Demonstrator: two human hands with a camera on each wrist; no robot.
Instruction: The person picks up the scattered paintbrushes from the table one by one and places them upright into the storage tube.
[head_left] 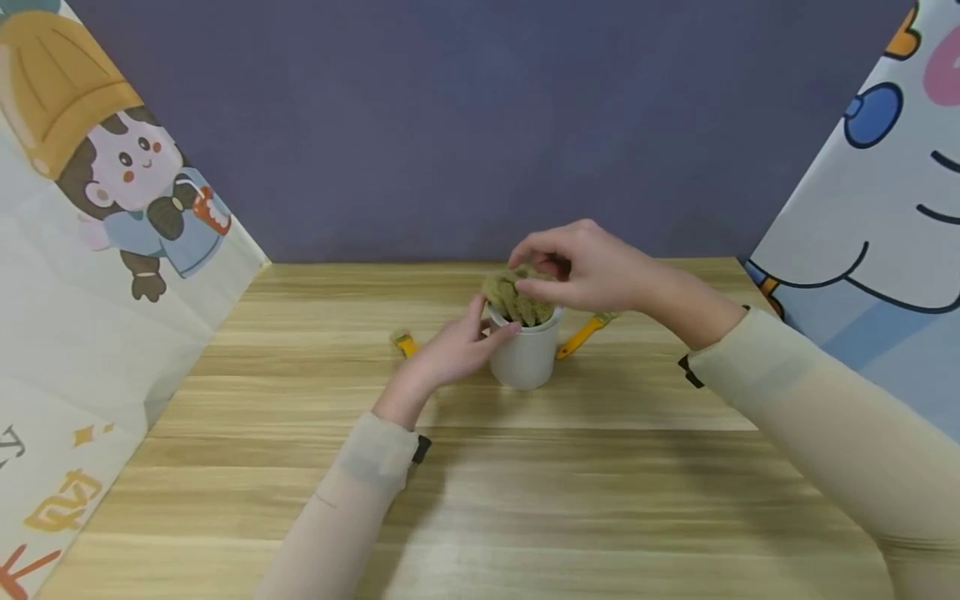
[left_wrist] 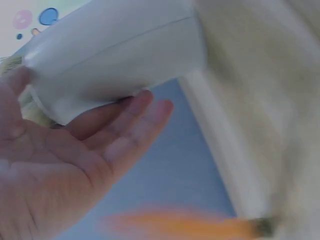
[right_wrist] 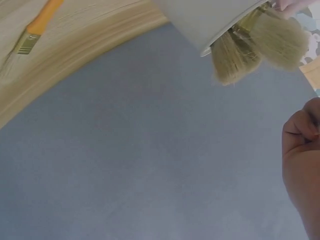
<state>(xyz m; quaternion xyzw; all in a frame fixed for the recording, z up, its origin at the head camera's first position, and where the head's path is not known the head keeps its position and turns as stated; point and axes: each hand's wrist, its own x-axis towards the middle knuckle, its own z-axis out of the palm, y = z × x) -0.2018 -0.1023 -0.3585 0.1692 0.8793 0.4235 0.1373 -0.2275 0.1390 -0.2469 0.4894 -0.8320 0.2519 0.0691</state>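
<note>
A white cup (head_left: pixel 525 365) stands upright on the table, packed with several brushes (head_left: pixel 517 298) whose pale bristles point up. My left hand (head_left: pixel 454 348) holds the cup from its left side, thumb at the near rim and fingers along the wall. Over the bristles hovers my right hand (head_left: pixel 596 268), its thumb and fingers loosely bent with a gap between them. In the right wrist view the bristle heads (right_wrist: pixel 280 42) stick out past the cup's rim, and the right hand (right_wrist: pixel 305 145) shows apart from them, holding nothing. The brush handles are hidden inside the cup.
On the wooden table (head_left: pixel 600 500), a yellow-handled flat brush (head_left: pixel 406 343) lies left of the cup, partly behind the left hand. Another yellow-handled brush (head_left: pixel 581 337) lies to its right. A dark grey-blue panel (head_left: pixel 450 125) rises behind, with cartoon-printed sheets at both sides.
</note>
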